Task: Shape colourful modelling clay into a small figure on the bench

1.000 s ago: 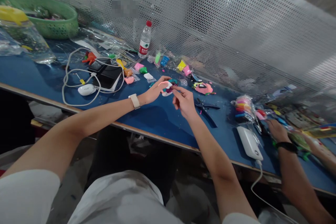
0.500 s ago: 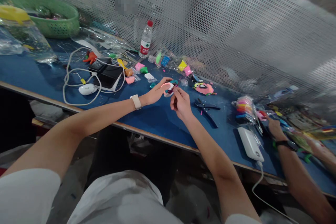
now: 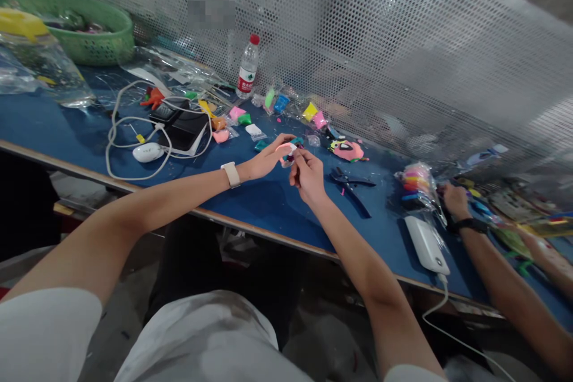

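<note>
Gripping small multicolour piece with left hand, with thumb along near-left side and other fingers reaching round the far side. Opened about as wide as the piece, no more. Pinching at its right edge with right hand, with thumb and index nearly together and remaining fingers curled toward palm. Cannot see exact contact under the right fingertips.

Held just above blue tabletop, between both hands, well back from the near table edge.

Orientation: can't call the long axis with confidence; covered too much by fingers. Showing pale pink and white side up toward camera, darker part toward right fingertips.

Looks: pale pink along left by thumb, white near the top middle, dark purple lower down by the right fingertips. Seeing some teal at the far edge too; cannot tell if joined to the piece. Too small for finer detail.

Around it: to the right, well apart from the right hand, dark-blue pliers lying flat with handles spread. Beyond those, pink figure with yellow at its left end. Beyond left hand, white packet lying flat on the tabletop.
</note>
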### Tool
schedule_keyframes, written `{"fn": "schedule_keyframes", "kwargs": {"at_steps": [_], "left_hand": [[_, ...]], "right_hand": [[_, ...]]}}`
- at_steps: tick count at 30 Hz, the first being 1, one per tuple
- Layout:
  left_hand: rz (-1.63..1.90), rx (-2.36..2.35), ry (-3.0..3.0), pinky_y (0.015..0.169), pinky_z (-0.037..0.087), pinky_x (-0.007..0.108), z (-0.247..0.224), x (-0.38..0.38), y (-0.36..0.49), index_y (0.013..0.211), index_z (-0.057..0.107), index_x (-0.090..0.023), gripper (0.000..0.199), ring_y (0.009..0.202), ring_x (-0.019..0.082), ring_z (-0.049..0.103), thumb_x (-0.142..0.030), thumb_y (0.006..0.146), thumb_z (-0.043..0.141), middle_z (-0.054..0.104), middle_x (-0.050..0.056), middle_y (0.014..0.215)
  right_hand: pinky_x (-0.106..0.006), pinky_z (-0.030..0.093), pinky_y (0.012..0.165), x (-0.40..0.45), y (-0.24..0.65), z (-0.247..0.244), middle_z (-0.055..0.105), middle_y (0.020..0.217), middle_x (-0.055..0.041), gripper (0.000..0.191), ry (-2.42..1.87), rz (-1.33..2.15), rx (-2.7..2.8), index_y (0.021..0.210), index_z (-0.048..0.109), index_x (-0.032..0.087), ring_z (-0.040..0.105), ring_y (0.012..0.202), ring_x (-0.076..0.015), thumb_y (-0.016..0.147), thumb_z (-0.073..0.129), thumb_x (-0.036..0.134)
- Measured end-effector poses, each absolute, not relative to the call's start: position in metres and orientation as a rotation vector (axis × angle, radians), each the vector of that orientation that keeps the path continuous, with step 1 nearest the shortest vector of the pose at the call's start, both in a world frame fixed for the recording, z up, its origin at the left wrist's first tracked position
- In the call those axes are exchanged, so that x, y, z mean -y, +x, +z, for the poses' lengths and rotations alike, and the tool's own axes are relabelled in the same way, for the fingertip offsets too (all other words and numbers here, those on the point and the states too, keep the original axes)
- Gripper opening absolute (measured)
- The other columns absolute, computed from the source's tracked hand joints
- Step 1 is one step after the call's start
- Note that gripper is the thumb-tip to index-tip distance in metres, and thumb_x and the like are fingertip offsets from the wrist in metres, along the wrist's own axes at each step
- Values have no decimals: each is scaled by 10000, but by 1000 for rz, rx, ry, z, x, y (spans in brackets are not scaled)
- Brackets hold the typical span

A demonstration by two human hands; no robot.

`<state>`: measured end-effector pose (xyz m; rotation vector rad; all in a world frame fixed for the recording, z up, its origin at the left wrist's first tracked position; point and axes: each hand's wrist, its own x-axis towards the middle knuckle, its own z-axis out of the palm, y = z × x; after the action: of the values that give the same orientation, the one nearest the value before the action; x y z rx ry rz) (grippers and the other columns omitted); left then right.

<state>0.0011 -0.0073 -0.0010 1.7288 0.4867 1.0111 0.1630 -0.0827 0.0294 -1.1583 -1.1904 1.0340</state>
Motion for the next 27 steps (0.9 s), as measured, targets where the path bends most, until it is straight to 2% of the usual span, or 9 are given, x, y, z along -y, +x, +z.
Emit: {"fn": "schedule_keyframes", "kwargs": {"at_steps": [5, 11, 15, 18, 24, 27], "left_hand": [[1070, -443, 1769, 1121, 597, 409, -4, 7, 2, 1563, 552, -274, 580, 1287, 262, 688, -628, 1111, 634, 694, 120, 1463], [1117, -417, 1792, 1174, 582, 413, -2, 7, 1, 1535, 586, -279, 549, 1351, 280, 678, -637, 1121, 629, 695, 117, 1478], [1097, -412, 1816, 1147, 605, 434, -1, 10, 0, 1565, 566, -242, 627, 1336, 302, 683, -682, 1122, 625, 681, 148, 1492], [1087, -408, 1826, 1164, 604, 445, 0, 12, 0, 1586, 540, -223, 674, 1394, 324, 668, -704, 1121, 621, 664, 172, 1534], [1112, -421, 1862, 1231, 579, 490, 1, 12, 0, 1577, 548, -222, 628, 1418, 332, 668, -667, 1137, 607, 678, 173, 1524], [1124, -412, 1876, 1278, 549, 502, 1, 12, 0, 1577, 558, -241, 611, 1466, 336, 655, -662, 1138, 608, 667, 169, 1556]], "right_hand": [[-229, 264, 325, 84, 165, 31, 629, 553, 66, 583, -1164, 965, 1225, 976, 716, 228, 518, 361, -103, 891, 871, 784], [-219, 270, 328, 82, 171, 34, 595, 541, 74, 611, -1168, 997, 1247, 897, 683, 238, 493, 361, -89, 891, 874, 818], [-214, 262, 319, 82, 170, 32, 558, 527, 93, 677, -1119, 1021, 1231, 891, 669, 241, 508, 353, -93, 828, 906, 872], [-218, 255, 316, 83, 168, 31, 544, 535, 100, 715, -1096, 1023, 1223, 888, 663, 239, 512, 351, -94, 797, 915, 902], [-226, 256, 330, 85, 166, 32, 525, 556, 101, 660, -1150, 1005, 1217, 905, 646, 247, 501, 367, -89, 897, 846, 876], [-229, 260, 331, 86, 164, 32, 532, 558, 98, 649, -1153, 1001, 1203, 927, 670, 245, 489, 369, -89, 886, 858, 865]]}}
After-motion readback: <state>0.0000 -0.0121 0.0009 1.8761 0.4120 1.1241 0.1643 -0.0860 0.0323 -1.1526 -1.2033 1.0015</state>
